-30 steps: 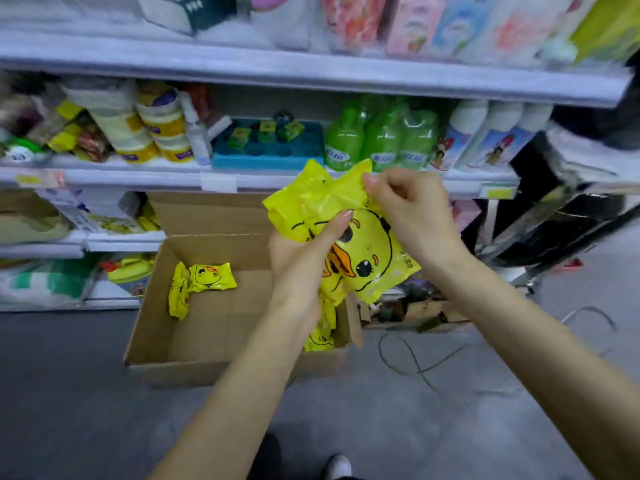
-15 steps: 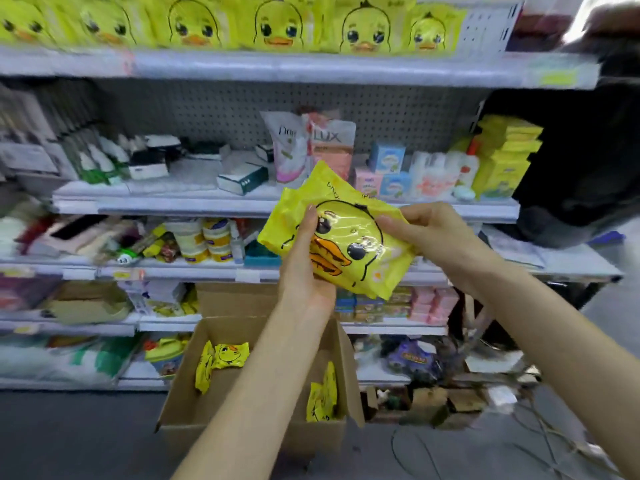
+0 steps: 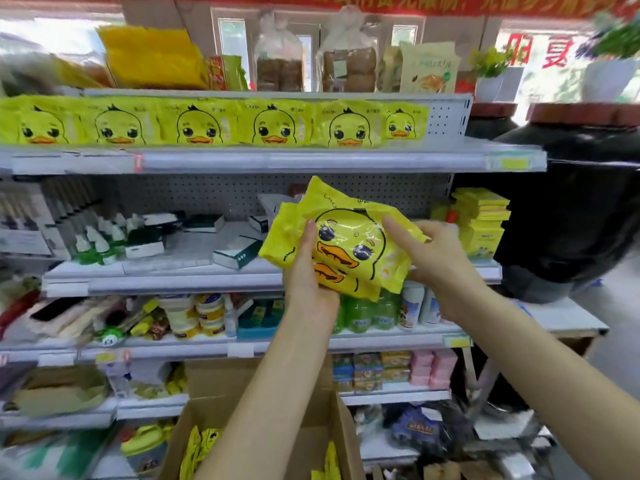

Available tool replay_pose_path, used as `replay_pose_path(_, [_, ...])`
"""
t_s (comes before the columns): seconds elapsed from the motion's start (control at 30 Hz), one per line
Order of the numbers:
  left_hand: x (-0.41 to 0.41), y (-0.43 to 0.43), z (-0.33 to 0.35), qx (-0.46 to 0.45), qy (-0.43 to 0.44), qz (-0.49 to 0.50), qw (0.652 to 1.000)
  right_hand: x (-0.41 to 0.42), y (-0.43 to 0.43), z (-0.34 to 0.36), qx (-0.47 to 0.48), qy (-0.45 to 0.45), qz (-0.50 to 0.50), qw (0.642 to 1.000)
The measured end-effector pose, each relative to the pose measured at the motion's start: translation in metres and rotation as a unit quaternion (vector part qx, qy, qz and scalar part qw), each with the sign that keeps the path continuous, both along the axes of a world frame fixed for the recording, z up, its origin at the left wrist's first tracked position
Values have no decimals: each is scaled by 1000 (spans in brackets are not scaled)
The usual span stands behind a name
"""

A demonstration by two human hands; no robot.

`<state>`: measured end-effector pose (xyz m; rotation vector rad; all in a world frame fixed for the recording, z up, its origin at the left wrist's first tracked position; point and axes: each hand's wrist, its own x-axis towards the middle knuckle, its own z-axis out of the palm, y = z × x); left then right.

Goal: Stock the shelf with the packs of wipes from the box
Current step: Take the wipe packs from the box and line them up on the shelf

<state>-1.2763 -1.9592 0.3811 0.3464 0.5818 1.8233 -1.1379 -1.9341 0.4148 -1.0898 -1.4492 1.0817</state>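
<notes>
Shelves of goods ahead; duck-faced wipes (image 3: 197, 124) line the upper shelf (image 3: 311, 160).
Both grips close on crinkly yellow packs (image 3: 349, 247): left hand (image 3: 306, 271), right hand (image 3: 436, 258); cardboard box (image 3: 332, 438) below holds more.

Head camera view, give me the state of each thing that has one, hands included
Left hand: gripping the held duck packs from below.
Right hand: pinching their right edge.
Held duck packs: lifted, tilted, off any shelf.
Shelf row of duck packs: upright, facing out.
Cardboard box: open, some packs inside.
</notes>
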Motion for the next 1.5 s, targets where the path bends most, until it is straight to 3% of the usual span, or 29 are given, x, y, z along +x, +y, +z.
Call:
replay_pose_path(0.1, [-5, 21, 17, -16, -4, 32, 999, -6, 2, 9, -67, 55, 55, 995])
replay_pose_path(0.2, [-9, 38, 40, -29, 3, 29, 999, -12, 12, 29, -69, 66, 94, 991])
replay_pose_path(0.4, [-21, 67, 73, 19, 12, -47, 999, -9, 53, 63, 21, 16, -16, 1000])
replay_pose_path(0.67, [-38, 96, 91, 6, -19, -39, 999, 13, 103, 68, -30, 119, -17, 992])
replay_pose_path(0.87, [-42, 127, 112, 49, 44, -27, 997, 27, 147, 90, -6, 161, -18, 987])
replay_pose_path(1.0, [-40, 149, 140, 56, 186, 23, 981, 47, 190, 110, 26, 139, -58, 988])
replay_pose_path(1.1, [-44, 173, 161, 55, 239, 40, 969, 64, 226, 118, 43, 120, -69, 989])
replay_pose_path(1.33, [-52, 222, 198, 21, 297, 138, 945, 98, 332, 130, 93, -20, -112, 989])
replay_pose_path(1.5, [-59, 243, 214, 16, 272, 149, 951, 94, 402, 128, 82, -139, -123, 979])
